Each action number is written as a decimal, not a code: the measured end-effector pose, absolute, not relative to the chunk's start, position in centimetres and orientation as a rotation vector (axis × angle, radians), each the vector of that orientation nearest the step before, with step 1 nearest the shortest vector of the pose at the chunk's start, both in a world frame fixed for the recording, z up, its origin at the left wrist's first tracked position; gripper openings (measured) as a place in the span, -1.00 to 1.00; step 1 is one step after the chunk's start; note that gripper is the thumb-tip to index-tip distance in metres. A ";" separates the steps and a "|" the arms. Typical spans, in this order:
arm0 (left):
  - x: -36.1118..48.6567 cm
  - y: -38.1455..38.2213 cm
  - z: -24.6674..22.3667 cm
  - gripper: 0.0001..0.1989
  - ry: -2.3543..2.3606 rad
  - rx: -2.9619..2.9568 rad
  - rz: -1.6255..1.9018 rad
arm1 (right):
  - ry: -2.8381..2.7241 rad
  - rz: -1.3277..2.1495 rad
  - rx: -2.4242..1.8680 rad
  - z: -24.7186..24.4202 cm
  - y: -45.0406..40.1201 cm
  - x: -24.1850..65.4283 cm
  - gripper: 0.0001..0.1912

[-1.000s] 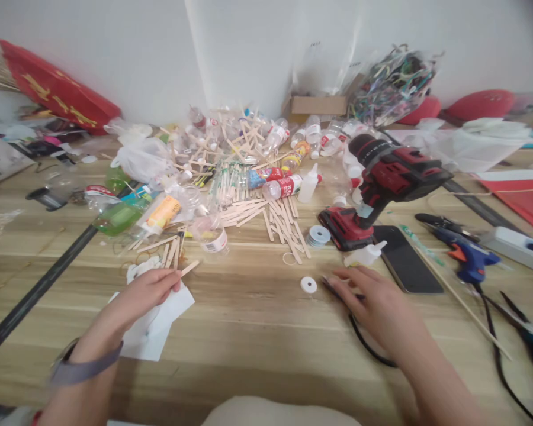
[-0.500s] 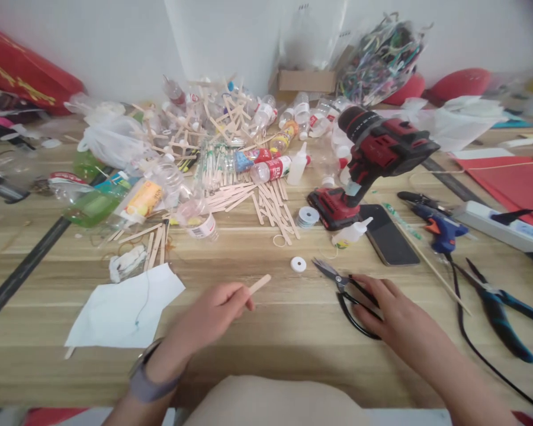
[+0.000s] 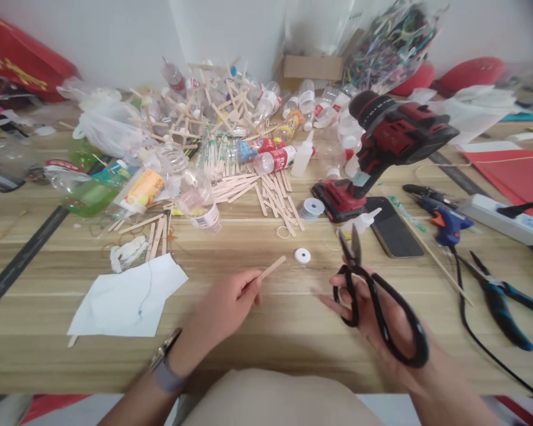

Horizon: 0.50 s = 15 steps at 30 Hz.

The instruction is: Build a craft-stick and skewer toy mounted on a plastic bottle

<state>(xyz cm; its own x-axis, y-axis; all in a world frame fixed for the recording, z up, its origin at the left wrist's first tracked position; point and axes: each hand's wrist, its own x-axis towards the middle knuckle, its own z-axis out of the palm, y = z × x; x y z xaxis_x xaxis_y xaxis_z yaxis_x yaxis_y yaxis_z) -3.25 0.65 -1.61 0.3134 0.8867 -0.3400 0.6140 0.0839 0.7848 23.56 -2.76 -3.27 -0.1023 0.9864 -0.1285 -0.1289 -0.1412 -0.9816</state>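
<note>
Between the thumb and fingers of my left hand (image 3: 233, 302) is a wooden craft stick (image 3: 273, 267), its free end pointing up and to the right. My right hand (image 3: 382, 313) is raised over the table, turned partly palm up, and holds a pair of black-handled scissors (image 3: 375, 296). Fingers pass through the smaller-looking handle loop, and the slightly parted blades point away from me. A small white spool (image 3: 302, 255) lies on the table between the stick's tip and the scissors. The glue bottle (image 3: 359, 222) behind the blades is partly hidden.
Beyond my hands lie piled craft sticks (image 3: 278, 204), plastic bottles (image 3: 199, 210) and a grey spool (image 3: 312, 208). A red cordless drill (image 3: 391, 136) stands near a phone (image 3: 395, 228). Further right are a glue gun (image 3: 446, 222), pliers (image 3: 500, 296) and a power strip (image 3: 506, 219). White paper (image 3: 124, 296) lies left.
My right hand has lifted the scissors off the table and turned them so the blades point away from me. My left hand has shifted slightly right and up with the stick.
</note>
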 end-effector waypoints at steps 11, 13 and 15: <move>-3.7 -1.8 -5.0 -0.75 1.544 2.606 0.358 | -0.959 1.433 -1.300 -2.9 -2.2 21.6 -0.51; -3.6 -2.1 -5.8 -0.75 1.517 2.671 0.358 | -0.957 1.421 -1.303 -2.2 -2.8 21.3 -0.57; -3.2 -2.3 -6.6 -0.75 1.480 2.713 0.338 | -1.060 1.379 -1.300 -1.7 -3.5 21.4 -0.58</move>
<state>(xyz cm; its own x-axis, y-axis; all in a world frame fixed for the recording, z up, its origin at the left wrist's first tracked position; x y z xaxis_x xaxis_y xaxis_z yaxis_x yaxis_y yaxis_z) -3.24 -2.29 -6.57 0.5231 0.8343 0.1739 0.8272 -0.5462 0.1323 21.40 -3.54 -1.73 -0.0040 0.9814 -0.1920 -0.0665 -0.1919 -0.9792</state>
